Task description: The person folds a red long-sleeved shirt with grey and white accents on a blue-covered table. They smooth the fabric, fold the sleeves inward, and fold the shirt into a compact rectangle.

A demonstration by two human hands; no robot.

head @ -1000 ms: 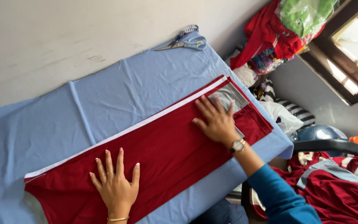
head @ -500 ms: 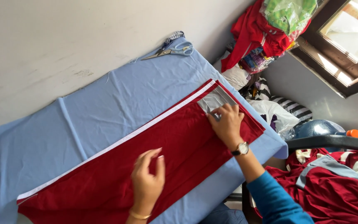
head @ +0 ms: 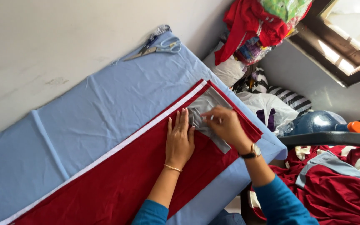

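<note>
Red fabric (head: 117, 183) lies across our blue tabletop (head: 105, 108). Our left hand (head: 180, 139) presses flat, fingers together; our right hand (head: 226, 125) pinches the grey patch (head: 207, 106).

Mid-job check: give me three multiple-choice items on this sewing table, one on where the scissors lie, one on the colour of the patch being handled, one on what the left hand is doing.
1. Where are the scissors?
A. at the table's far end by the wall
B. under the red fabric
C. on the floor

2. What colour is the patch at the right hand?
A. green
B. grey
C. yellow

3. How is the left hand?
A. raised in the air
B. gripping the scissors
C. flat on the red fabric

Answers: 1 A, they lie on the blue cloth by the wall. 2 B, it is grey against the red. 3 C, palm down, fingers extended.
</note>
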